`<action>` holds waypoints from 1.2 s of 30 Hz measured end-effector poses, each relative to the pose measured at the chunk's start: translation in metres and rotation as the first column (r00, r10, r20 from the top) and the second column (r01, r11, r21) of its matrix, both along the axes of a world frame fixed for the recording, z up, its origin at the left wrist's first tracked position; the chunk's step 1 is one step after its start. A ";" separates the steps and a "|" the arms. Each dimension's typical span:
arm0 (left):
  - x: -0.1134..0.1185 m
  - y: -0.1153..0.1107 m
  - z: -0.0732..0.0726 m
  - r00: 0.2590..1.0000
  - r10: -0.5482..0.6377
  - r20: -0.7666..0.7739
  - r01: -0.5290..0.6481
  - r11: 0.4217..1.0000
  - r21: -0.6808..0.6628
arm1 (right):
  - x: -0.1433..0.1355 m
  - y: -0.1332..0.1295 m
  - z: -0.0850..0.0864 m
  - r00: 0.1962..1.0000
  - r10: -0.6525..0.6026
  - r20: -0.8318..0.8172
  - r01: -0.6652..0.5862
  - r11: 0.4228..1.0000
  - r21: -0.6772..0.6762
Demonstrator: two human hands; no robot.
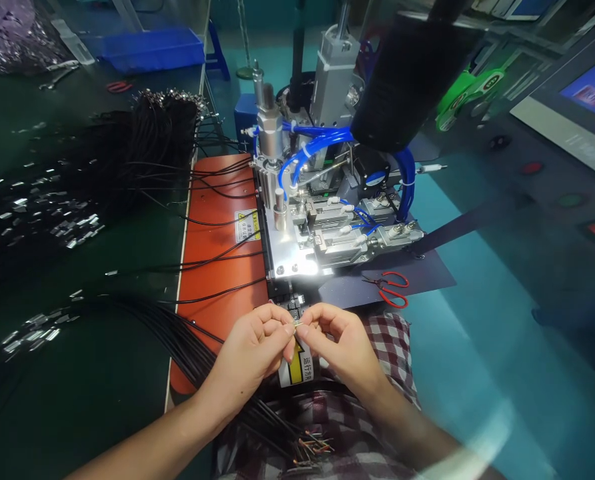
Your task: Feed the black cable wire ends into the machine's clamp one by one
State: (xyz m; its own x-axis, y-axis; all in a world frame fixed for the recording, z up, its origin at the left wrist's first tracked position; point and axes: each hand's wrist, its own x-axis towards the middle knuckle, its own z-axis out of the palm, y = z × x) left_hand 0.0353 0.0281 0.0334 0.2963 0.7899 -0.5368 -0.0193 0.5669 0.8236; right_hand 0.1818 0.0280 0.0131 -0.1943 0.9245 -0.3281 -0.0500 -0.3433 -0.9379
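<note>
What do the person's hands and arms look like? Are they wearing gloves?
No gloves! The left hand and right hand are both bare, with no rings or watch to be seen. No sleeves show on the forearms either. The clothing over the lap has dark red and white checks.

both hands (297, 327) together, fingertips pinched, forearms angled inward
</note>
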 end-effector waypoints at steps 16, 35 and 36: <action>-0.001 0.000 -0.001 0.999 0.028 0.044 -0.025 0.997 -0.074 | -0.001 -0.004 0.001 0.999 -0.016 0.030 0.014 0.999 0.052; -0.003 -0.001 -0.004 0.999 0.029 0.039 -0.026 0.998 -0.062 | 0.004 -0.005 0.001 0.943 -0.036 0.332 -0.089 0.931 0.354; -0.003 -0.001 -0.003 0.999 0.032 0.042 -0.029 0.998 -0.054 | 0.004 -0.004 0.001 0.941 -0.034 0.336 -0.095 0.928 0.360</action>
